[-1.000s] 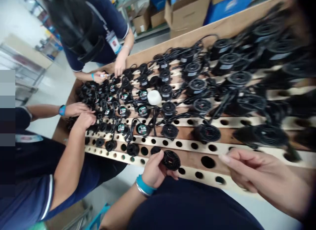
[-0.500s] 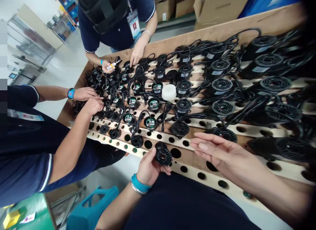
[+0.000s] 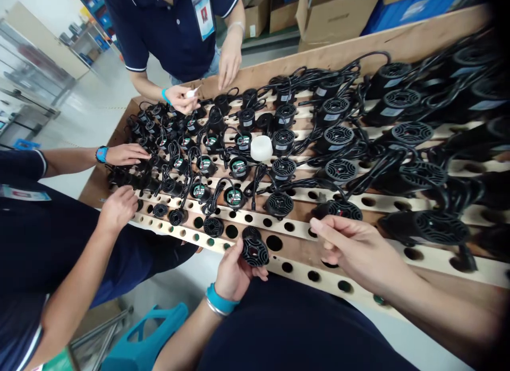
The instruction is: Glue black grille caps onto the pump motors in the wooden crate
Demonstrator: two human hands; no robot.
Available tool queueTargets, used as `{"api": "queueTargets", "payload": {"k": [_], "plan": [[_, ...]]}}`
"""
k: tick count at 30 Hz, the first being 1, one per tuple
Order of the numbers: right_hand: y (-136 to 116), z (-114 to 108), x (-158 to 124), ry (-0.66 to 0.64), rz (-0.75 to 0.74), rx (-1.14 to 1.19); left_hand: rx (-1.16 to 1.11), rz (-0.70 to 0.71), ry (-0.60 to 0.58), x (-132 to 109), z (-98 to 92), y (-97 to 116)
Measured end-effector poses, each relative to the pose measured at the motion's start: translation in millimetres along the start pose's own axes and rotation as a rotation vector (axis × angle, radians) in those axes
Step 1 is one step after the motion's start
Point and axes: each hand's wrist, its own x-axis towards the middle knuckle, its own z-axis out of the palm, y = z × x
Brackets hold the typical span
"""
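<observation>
My left hand [image 3: 234, 272], with a teal band at the wrist, is closed around a black cylindrical housing [image 3: 255, 247] at the rack's near edge. Its swirl-patterned grille end tilts toward me. To the right, my right hand [image 3: 354, 243] hovers over the rack with thumb and fingers pinched together. Whatever is between those fingertips, if anything, is too small to make out. Just behind that hand, another grille-topped housing [image 3: 338, 210] sits in the rack. A white round roll or tub [image 3: 261, 148] rests among the housings further back.
The wooden rack [image 3: 300, 230] has rows of holes holding several black housings with coiled cables; some show green circuit boards [image 3: 234, 196]. Across it, a co-worker's hand [image 3: 184, 98] holds a small white bottle. Another co-worker's hands [image 3: 118, 207] work at left. A teal stool [image 3: 145, 334] stands below.
My right fingers have gone from stretched out to a pinch. My left hand has tilted the housing slightly. The left co-worker's hands have moved apart, and the far co-worker has raised the bottle.
</observation>
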Motion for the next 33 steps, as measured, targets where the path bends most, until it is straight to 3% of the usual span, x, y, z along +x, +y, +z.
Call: {"api": "queueTargets", "payload": {"k": [4,6,12,15,20,23,27,30,33], "plan": [[-1,-3,4,0.019,0.018,-0.061,-0.003,-0.002,-0.009,2,0.3,-1],[-2,-5,4,-0.035,-0.030,-0.189,-0.010,-0.005,-0.011,3,0.4,-1],[13,5,11,-0.349,-0.730,-0.973,-0.028,-0.030,-0.033,8,4.6,-3],[20,18,22,-0.445,-0.831,-1.132,-0.053,0.026,0.015,10,11.1,-2],[15,30,39,-0.560,-0.885,-1.120,-0.085,0.098,0.105,9,15.7,1],[11,31,42,-0.496,-0.976,-1.149,0.109,0.255,0.082,2,15.0,5],[10,33,42,-0.381,-1.216,-1.277,0.630,0.560,0.143,-12,20.6,14],[9,35,41,-0.390,-1.315,-1.335,0.868,0.574,0.197,-16,25.9,17],[1,36,48,-0.465,-1.320,-1.377,0.914,0.538,0.199,-14,26.1,17]]}}
